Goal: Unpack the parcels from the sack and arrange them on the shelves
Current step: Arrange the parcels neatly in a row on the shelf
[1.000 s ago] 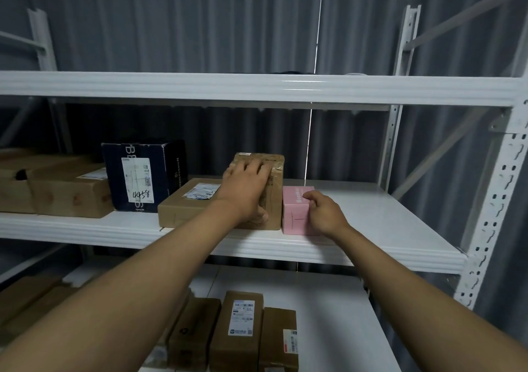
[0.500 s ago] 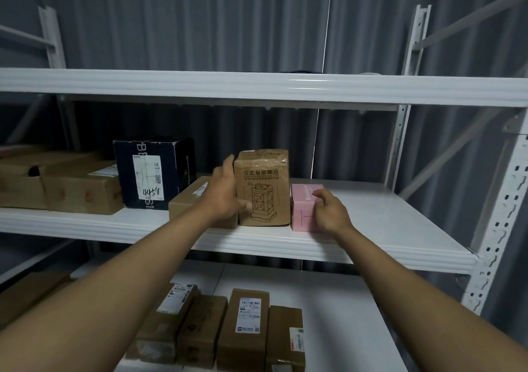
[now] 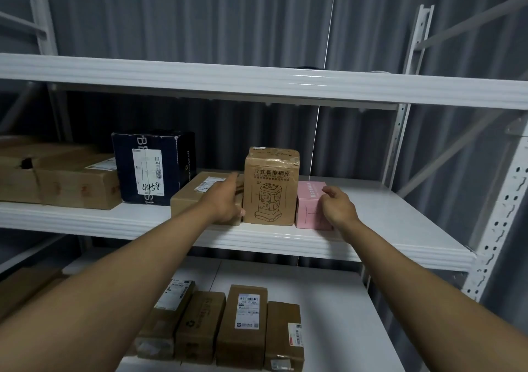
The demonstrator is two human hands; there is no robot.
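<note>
Parcels: tall brown box point(image 3: 271, 186) stands upright on middle shelf point(image 3: 371, 229); I see left hand point(image 3: 225, 200) open just left of it, right hand point(image 3: 337, 209) loosely open right of it, against pink box point(image 3: 310, 204).

Middle shelf point(image 3: 371, 223) — four brown cartons, one navy box point(image 3: 151, 166), one pink box point(image 3: 310, 204); lower shelf point(image 3: 337, 314) — four brown parcels.
</note>
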